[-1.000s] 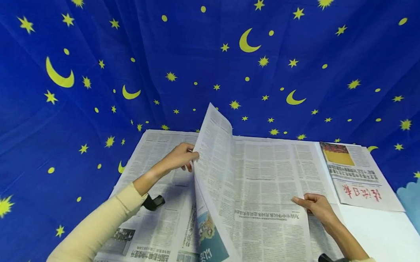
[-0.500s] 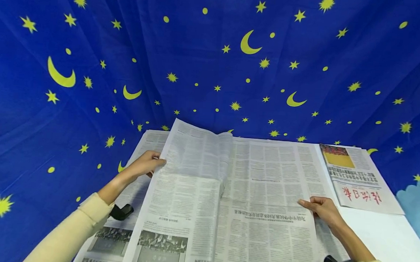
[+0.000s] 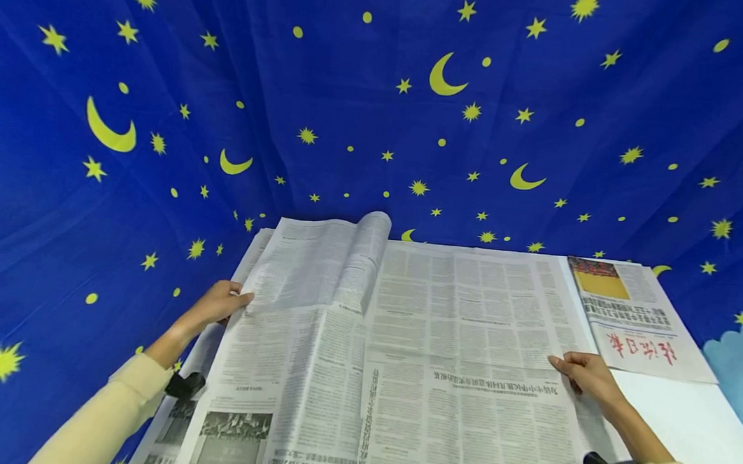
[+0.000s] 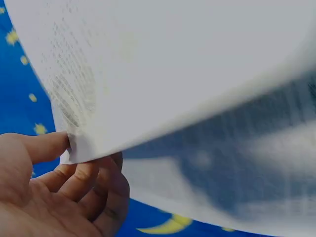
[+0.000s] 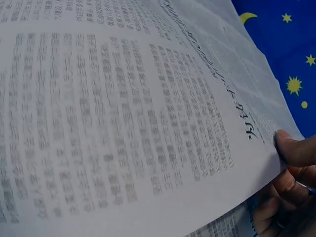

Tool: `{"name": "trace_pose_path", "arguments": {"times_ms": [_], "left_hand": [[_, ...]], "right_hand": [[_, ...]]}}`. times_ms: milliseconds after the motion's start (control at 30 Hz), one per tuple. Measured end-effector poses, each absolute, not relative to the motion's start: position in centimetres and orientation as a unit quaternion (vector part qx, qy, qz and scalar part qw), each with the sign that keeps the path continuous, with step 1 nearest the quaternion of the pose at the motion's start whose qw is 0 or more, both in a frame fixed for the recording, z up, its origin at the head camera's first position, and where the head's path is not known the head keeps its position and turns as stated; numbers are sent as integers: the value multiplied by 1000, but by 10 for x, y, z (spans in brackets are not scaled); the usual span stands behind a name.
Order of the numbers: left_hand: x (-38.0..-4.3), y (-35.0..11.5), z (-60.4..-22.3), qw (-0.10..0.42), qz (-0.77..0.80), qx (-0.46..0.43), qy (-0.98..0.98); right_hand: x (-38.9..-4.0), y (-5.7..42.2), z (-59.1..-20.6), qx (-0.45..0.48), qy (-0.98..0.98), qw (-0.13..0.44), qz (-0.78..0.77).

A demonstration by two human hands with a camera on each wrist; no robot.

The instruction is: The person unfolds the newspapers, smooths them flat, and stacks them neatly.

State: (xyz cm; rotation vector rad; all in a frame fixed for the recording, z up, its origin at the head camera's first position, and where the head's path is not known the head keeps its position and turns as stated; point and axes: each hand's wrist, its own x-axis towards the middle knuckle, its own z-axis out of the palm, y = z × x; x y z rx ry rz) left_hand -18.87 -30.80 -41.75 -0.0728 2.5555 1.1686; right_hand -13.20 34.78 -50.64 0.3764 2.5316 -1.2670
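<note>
A large newspaper (image 3: pixel 468 321) lies spread open across the table in the head view, its left page (image 3: pixel 265 338) raised and bowed near the fold. The left hand (image 3: pixel 216 301) pinches that page's outer edge between thumb and fingers. In the left wrist view, the thumb of the left hand (image 4: pixel 74 177) is on top of the paper and the other fingers curl underneath. At the opposite edge the right hand (image 3: pixel 591 377) pinches the right page, thumb above. The right wrist view has the right hand (image 5: pixel 291 173) at the sheet's margin, some fingers in shadow below it.
A folded newspaper (image 3: pixel 647 320) with red characters lies at the table's back right. Part of the white tabletop (image 3: pixel 671 416) shows at the right. More newspaper sheets (image 3: pixel 172 425) lie under the left page. A blue cloth (image 3: pixel 354 84) with stars and moons hangs behind.
The left hand has carried the page leftward and down, turning it from upright to nearly flat. The right hand has shifted slightly right, still gripping the right edge.
</note>
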Motion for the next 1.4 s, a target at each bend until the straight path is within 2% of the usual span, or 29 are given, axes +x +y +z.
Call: {"name": "trace_pose_path", "arguments": {"times_ms": [267,633,833,1133,1400], "left_hand": [[-193,-326,-441,139,387,-43,910],[-204,-345,-460,103,218,-99,965],[-203,-352,-478,115,175,-144,967],[-203,-353,-488,95,152,-141,974],[-211,-354,-491,104,125,-150,975]], "right_hand": [[-129,355,-512,123,922,91,-356],[-132,374,-521,138,946,49,-289],[-135,376,-520,157,938,50,-306],[-136,378,-523,178,934,48,-307],[-140,382,-521,188,938,46,-287]]}}
